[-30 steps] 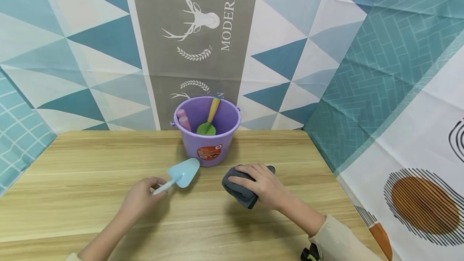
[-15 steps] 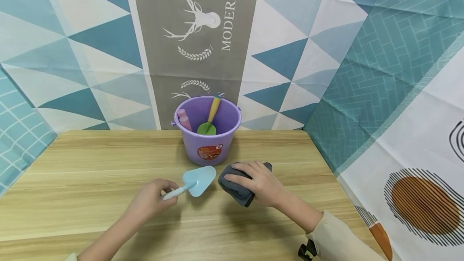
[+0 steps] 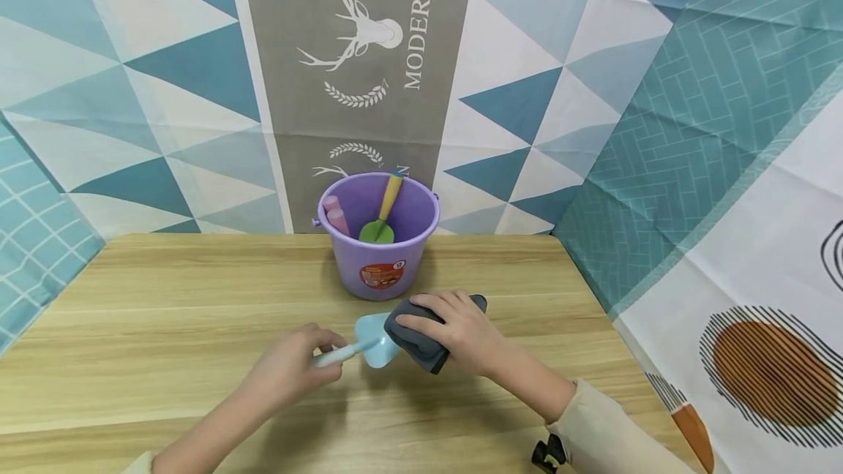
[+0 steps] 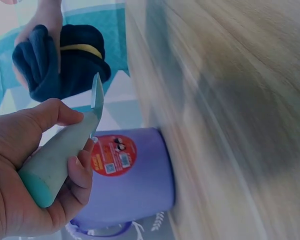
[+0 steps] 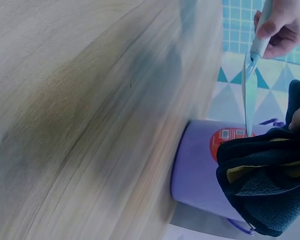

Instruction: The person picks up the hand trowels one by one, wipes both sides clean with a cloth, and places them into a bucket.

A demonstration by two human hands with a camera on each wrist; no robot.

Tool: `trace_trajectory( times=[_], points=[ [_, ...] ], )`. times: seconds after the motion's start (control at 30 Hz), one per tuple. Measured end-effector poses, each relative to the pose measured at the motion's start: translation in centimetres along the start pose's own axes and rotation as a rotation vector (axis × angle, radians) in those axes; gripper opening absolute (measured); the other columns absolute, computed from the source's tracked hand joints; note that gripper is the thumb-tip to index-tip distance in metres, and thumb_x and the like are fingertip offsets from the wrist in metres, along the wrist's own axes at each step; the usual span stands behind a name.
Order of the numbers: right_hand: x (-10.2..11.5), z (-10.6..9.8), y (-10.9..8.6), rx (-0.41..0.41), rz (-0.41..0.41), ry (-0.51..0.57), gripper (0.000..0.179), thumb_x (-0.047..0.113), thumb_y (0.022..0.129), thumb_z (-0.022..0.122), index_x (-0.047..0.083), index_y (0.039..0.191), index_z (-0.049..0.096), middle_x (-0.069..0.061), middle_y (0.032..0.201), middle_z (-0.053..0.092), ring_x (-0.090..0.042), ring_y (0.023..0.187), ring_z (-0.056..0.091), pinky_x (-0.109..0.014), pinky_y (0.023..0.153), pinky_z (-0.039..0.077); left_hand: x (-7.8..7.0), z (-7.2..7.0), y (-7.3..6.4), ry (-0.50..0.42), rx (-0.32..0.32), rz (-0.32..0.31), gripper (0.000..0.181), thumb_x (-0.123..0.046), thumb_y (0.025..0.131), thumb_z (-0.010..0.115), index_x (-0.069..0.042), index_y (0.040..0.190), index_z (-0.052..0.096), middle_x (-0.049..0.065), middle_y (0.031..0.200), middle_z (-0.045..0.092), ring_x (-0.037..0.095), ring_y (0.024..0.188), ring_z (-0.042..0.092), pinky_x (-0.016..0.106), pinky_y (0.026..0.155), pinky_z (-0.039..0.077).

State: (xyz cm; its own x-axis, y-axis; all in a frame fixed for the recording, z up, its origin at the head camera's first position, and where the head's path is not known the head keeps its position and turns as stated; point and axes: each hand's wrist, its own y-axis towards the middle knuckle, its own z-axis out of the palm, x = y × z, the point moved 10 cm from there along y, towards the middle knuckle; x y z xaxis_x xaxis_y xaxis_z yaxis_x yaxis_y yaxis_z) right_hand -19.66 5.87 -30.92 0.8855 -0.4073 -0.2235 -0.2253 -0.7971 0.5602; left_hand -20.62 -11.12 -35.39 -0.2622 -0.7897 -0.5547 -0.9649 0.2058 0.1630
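My left hand (image 3: 296,368) grips the pale handle of a light blue toy trowel (image 3: 377,341), thumb along the handle in the left wrist view. The trowel's blade points right and is held above the table. My right hand (image 3: 461,331) holds a folded dark grey cloth (image 3: 416,335) from above, its fingers spread over the top. In the head view the cloth overlaps the right edge of the blade. Several folds and a yellowish edge of the cloth (image 5: 262,185) show in the right wrist view.
Behind both hands a purple bucket (image 3: 349,262) with a red label stands on the wooden table (image 3: 165,313). In it are a green trowel with a yellow handle (image 3: 390,200) and pink rods (image 3: 337,219). Patterned sheets (image 3: 356,115) hang behind and at the sides.
My left hand has moved the trowel right and toward me, away from the bucket to the cloth. My right hand has shifted slightly left with the cloth.
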Motion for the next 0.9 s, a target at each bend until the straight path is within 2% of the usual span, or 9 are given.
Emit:
trace_trajectory(
  times=[0.2, 0.43, 0.63, 0.77, 0.9],
  points=[
    [0.2, 0.4, 0.4, 0.021, 0.008, -0.007, 0.054, 0.020, 0.073, 0.078, 0.022, 0.123, 0.058, -0.007, 0.121, 0.057, -0.022, 0.106, 0.057, -0.035, 0.080, 0.048, -0.9, 0.2, 0.1, -0.002, 0.038, -0.019, 0.021, -0.013, 0.066, 0.070, -0.020, 0.086, 0.071, -0.009, 0.075, 0.055, 0.006, 0.061, 0.045, 0.019, 0.055, 0.037],
    [0.5, 0.5, 1.0, 0.023, 0.023, -0.053, 0.054, 0.024, 0.073, 0.079, 0.024, 0.124, 0.058, -0.006, 0.120, 0.059, -0.022, 0.105, 0.057, -0.035, 0.080, 0.049, -2.3, 0.2, 0.1, 0.046, 0.015, 0.014, 0.022, -0.014, 0.067, 0.069, -0.019, 0.088, 0.073, -0.010, 0.075, 0.056, 0.005, 0.060, 0.044, 0.019, 0.054, 0.038],
    [0.9, 0.9, 1.6, 0.073, 0.036, -0.181, 0.054, 0.022, 0.076, 0.076, 0.029, 0.125, 0.057, -0.003, 0.119, 0.061, -0.022, 0.106, 0.057, -0.039, 0.078, 0.050, -4.2, -0.4, -0.1, 0.126, -0.059, 0.099, 0.025, -0.017, 0.070, 0.071, -0.016, 0.095, 0.074, -0.009, 0.078, 0.060, 0.003, 0.061, 0.047, 0.018, 0.053, 0.039],
    [0.8, 1.6, 1.7, 0.171, 0.061, -0.238, 0.061, 0.021, 0.076, 0.076, 0.032, 0.131, 0.052, -0.005, 0.125, 0.058, -0.026, 0.115, 0.054, -0.050, 0.080, 0.052, -5.5, -0.9, -0.4, 0.168, -0.126, 0.184, 0.024, -0.016, 0.071, 0.073, -0.017, 0.095, 0.074, -0.008, 0.080, 0.062, 0.002, 0.064, 0.050, 0.017, 0.053, 0.041],
    [0.6, 2.1, 1.6, 0.277, 0.078, -0.258, 0.068, 0.022, 0.076, 0.077, 0.033, 0.135, 0.047, -0.006, 0.131, 0.055, -0.029, 0.121, 0.051, -0.053, 0.080, 0.052, -6.1, -1.2, -0.8, 0.185, -0.191, 0.255, 0.024, -0.013, 0.071, 0.074, -0.016, 0.094, 0.075, -0.006, 0.081, 0.063, 0.002, 0.064, 0.051, 0.017, 0.052, 0.042]
  ],
)
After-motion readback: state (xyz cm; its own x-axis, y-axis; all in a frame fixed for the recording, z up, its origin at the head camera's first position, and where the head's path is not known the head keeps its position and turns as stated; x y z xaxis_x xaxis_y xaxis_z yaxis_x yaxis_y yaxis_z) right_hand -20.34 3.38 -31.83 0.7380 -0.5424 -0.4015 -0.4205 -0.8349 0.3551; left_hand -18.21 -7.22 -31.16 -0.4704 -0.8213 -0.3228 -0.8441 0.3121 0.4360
